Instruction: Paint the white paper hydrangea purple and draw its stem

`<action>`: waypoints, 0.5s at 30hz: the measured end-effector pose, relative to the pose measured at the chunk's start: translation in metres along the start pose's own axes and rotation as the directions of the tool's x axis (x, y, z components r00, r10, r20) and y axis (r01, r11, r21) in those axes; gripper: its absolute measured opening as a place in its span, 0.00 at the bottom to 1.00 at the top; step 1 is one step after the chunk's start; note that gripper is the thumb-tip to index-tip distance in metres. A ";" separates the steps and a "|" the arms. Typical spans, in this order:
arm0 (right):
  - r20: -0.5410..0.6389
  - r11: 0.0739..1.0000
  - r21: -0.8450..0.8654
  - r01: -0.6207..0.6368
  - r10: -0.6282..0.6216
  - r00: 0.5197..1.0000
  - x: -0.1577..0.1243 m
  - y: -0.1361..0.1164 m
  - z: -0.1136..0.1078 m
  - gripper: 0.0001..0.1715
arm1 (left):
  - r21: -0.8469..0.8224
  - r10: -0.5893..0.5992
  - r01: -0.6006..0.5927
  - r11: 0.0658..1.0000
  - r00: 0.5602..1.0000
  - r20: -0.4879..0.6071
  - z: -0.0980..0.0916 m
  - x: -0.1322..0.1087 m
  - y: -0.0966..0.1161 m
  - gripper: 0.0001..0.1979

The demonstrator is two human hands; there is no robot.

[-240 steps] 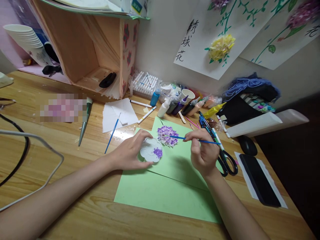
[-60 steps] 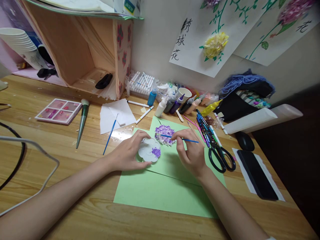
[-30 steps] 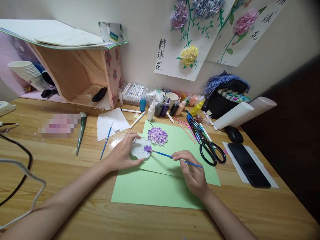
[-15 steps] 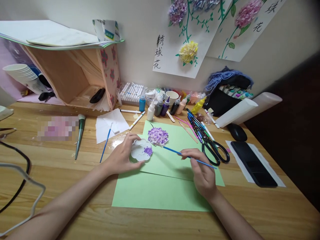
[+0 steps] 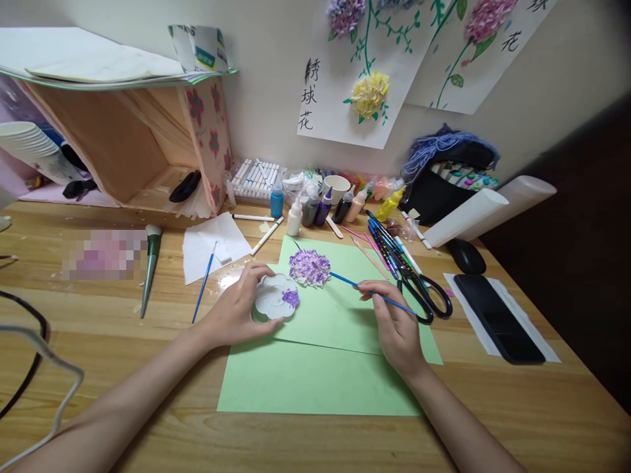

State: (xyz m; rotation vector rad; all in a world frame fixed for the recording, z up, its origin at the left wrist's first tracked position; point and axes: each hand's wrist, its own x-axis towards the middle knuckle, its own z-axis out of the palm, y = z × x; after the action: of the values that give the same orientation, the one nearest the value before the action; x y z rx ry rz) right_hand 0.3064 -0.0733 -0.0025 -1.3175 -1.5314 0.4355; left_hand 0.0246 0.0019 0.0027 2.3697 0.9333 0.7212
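My left hand (image 5: pixel 242 303) grips a white flower-shaped paint palette (image 5: pixel 269 299) by its left side, thumb at the near rim and fingers at the far rim. Purple paint (image 5: pixel 290 298) lies in the palette's right part. In my right hand (image 5: pixel 394 322) is a thin blue paintbrush (image 5: pixel 345 280), held like a pen. The brush tip meets the right edge of a purple and white paper flower (image 5: pixel 309 267). That flower sits on green paper (image 5: pixel 335 315), with a second green sheet (image 5: pixel 315 381) showing beneath on the near side.
Black-handled scissors (image 5: pixel 424 295) and several pens lie right of the paper, near a phone (image 5: pixel 497 318) and a mouse (image 5: pixel 466 256). Paint bottles (image 5: pixel 323 209) stand behind. Another blue brush (image 5: pixel 204 282), white paper (image 5: pixel 211 249) and a large green-handled brush (image 5: pixel 150 272) are at left.
The brush tip has shifted from the flower's lower right edge up to its right side. My left hand still grips the palette. The whole view has moved slightly.
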 end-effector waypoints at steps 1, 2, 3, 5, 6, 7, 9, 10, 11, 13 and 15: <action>-0.009 1.000 0.004 -0.001 0.001 1.000 0.000 0.000 0.000 0.12 | 0.000 0.001 -0.001 1.000 1.000 0.000 0.000 0.000 0.000 0.31; -0.015 1.000 0.010 0.000 0.000 1.000 0.000 0.000 0.000 0.12 | 0.000 0.000 0.000 1.000 1.000 0.001 0.000 0.000 0.000 0.31; -0.014 1.000 0.014 0.002 -0.001 1.000 0.001 -0.001 0.000 0.12 | 0.000 -0.001 0.001 1.000 1.000 0.001 0.000 0.000 0.000 0.31; 0.006 1.000 0.009 0.001 -0.001 1.000 0.001 -0.001 0.000 0.13 | 0.001 -0.002 0.002 1.000 1.000 -0.001 -0.001 0.000 0.001 0.31; 0.013 1.000 0.002 -0.001 0.001 1.000 0.001 -0.001 0.000 0.12 | 0.001 -0.003 0.003 1.000 1.000 -0.001 -0.001 0.000 0.001 0.31; 0.010 1.000 -0.004 -0.003 0.003 1.000 0.001 -0.001 -0.001 0.12 | 0.001 -0.003 0.003 1.000 1.000 -0.001 -0.001 0.000 0.001 0.31; -0.015 1.000 -0.006 -0.003 0.003 1.000 0.001 0.000 -0.001 0.12 | -0.002 -0.003 0.003 1.000 1.000 -0.002 -0.001 0.001 0.001 0.32; -0.028 1.000 -0.002 0.003 -0.003 1.000 0.001 0.000 -0.001 0.12 | -0.004 -0.004 0.004 1.000 1.000 -0.003 -0.001 0.001 0.001 0.31; -0.031 1.000 0.000 0.011 -0.011 0.999 0.001 0.000 -0.001 0.13 | -0.006 -0.004 0.004 1.000 1.000 -0.004 0.000 0.001 0.001 0.31; -0.003 1.000 -0.008 0.027 -0.027 1.000 0.001 0.000 -0.002 0.13 | -0.008 -0.006 0.006 1.000 1.000 -0.004 0.000 0.001 0.000 0.31; 0.033 0.999 -0.029 0.036 -0.035 0.999 0.001 0.000 -0.001 0.13 | -0.009 -0.006 0.006 1.000 1.000 -0.001 0.000 0.001 0.000 0.31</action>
State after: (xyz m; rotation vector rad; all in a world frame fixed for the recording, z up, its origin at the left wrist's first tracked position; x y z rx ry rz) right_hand 0.3077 -0.0733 -0.0015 -1.3096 -1.5906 0.4154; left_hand 0.0247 0.0025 0.0030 2.3583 0.9352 0.7224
